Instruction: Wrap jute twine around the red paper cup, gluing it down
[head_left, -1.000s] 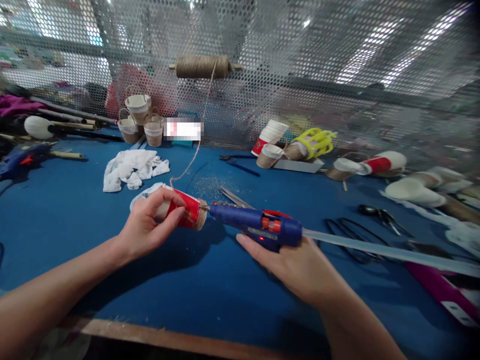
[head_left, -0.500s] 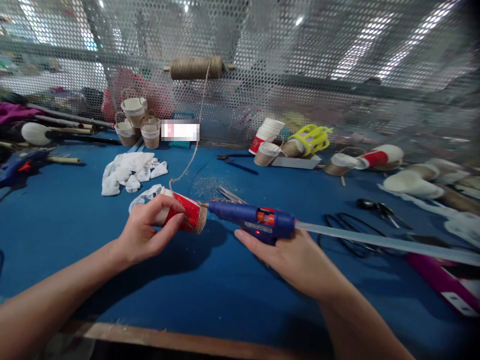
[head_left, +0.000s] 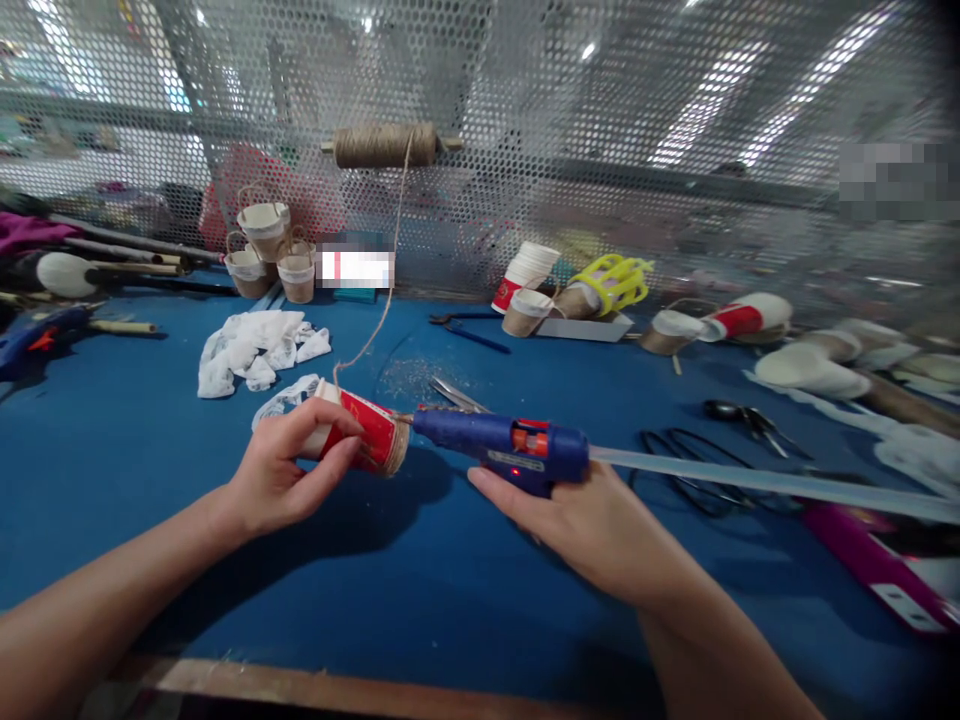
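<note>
Cup, red and white, pinched in my left hand, lying tilted, twine-wrapped end toward my right hand. Right hand clamped round glue gun; hands apart, nozzle at cup's wrapped end, contact too small to tell. Risk: weak left pinch lets cup roll, glue lands off coils. Slack twine beyond left hand could loosen wrap. Glue stick jutting right of right hand could snag, jerk nozzle.

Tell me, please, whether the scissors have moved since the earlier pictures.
No: judged against the pliers lying on the blue table, the scissors, partly hidden by the glue gun, show no shift.
</note>
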